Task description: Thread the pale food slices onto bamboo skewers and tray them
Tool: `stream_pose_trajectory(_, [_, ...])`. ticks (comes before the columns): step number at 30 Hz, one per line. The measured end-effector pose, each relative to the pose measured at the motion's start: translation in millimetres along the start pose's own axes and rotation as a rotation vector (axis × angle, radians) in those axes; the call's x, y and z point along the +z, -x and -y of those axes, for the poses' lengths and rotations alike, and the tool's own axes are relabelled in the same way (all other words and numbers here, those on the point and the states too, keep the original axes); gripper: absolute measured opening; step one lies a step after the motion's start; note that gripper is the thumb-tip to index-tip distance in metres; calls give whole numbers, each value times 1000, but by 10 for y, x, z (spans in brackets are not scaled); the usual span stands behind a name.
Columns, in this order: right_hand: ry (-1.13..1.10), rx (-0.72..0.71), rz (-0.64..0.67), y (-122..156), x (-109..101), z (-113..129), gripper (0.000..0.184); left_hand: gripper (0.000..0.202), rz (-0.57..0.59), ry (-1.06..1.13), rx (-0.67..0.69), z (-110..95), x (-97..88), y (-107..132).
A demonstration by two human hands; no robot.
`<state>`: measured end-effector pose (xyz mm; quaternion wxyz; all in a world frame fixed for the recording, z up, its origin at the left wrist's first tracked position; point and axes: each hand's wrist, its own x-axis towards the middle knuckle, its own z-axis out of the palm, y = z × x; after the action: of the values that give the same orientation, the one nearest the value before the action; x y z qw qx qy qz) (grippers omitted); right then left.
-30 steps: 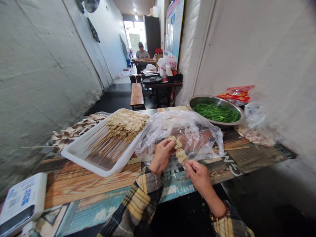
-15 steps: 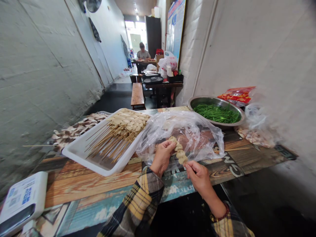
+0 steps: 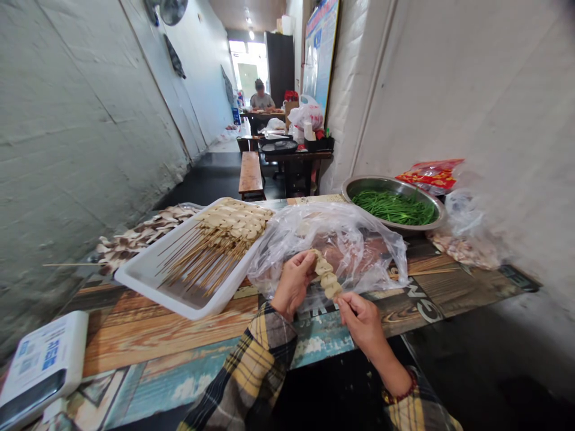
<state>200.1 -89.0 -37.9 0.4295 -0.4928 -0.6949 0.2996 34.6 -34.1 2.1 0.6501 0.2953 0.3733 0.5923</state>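
A short skewer of pale, folded slices point(image 3: 329, 280) is held up between my two hands, tilted with its upper end to the left. My right hand point(image 3: 363, 320) pinches its lower end; the stick itself is hidden in the fingers. Closed at the upper end, my left hand point(image 3: 295, 284) has thumb and fingertips against the slices. Behind the hands lies a clear plastic bag point(image 3: 381, 239) with pinkish contents. To the left, a white tray point(image 3: 191, 308) holds several rows of finished-looking skewers point(image 3: 224, 230), their bare sticks pointing toward me.
A metal bowl point(image 3: 348, 190) of green chives stands at the back right, beside a red packet point(image 3: 431, 173) and a bagged pale food point(image 3: 467, 245). Loose sticks point(image 3: 431, 271) lie near the bag. Left are sliced mushrooms point(image 3: 139, 236) and a white device point(image 3: 45, 365). A person point(image 3: 261, 99) sits far back.
My left fingertips have shifted slightly to the left and up along the slices' upper end. My right hand and the skewer stay almost in place.
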Motion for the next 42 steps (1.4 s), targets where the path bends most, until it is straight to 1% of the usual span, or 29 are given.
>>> stream_pose_trajectory(3, [20, -14, 19, 1, 4, -13, 33, 35, -32, 2, 35, -19, -18, -27])
stream_pose_trajectory(9, [52, -26, 33, 9, 2, -18, 33, 29, -71, -114, 67, -27, 3, -34])
stream_pose_trajectory(14, [44, -23, 30, 12, -6, 0, 34, 26, -61, -134, 77, 7, 17, -28])
stream_pose_trajectory(18, [-48, 20, 27, 5, -16, 19, 34, 29, -38, -99, 60, 5, 27, -18])
stream_pose_trajectory(20, [-145, 83, -10, 0, -18, 14, 33, 34, -21, -42, 31, -20, 22, -16])
stream_pose_trajectory(23, [-316, 181, -180, -13, -15, -9, 33, 39, -54, 11, 42, -54, -17, -40])
stream_pose_trajectory(25, [-402, 217, -289, -23, -10, -20, 32, 35, -106, -35, 92, -49, -60, -77])
stream_pose_trajectory(26, [-432, 227, -320, -27, -9, -22, 32, 31, -124, -94, 117, -36, -82, -99])
stream_pose_trajectory(28, [-468, 237, -335, -34, -8, -17, 31, 22, -122, -288, 169, 6, -115, -137])
stream_pose_trajectory(32, [-444, 230, -299, -34, -10, 0, 32, 6, -35, -845, 344, 75, -119, -146])
stream_pose_trajectory(34, [-423, 225, -284, -31, -10, 2, 33, 9, 21, -1109, 412, 84, -99, -116])
stream_pose_trajectory(36, [-407, 216, -280, -31, -7, -1, 33, 12, 78, -1317, 445, 84, -82, -84])
stream_pose_trajectory(39, [-376, 203, -291, -34, -3, -4, 33, 13, 147, -1478, 485, 91, -74, -59])
stream_pose_trajectory(42, [-363, 204, -270, -39, 0, -4, 33, 10, 166, -1503, 507, 110, -76, -63])
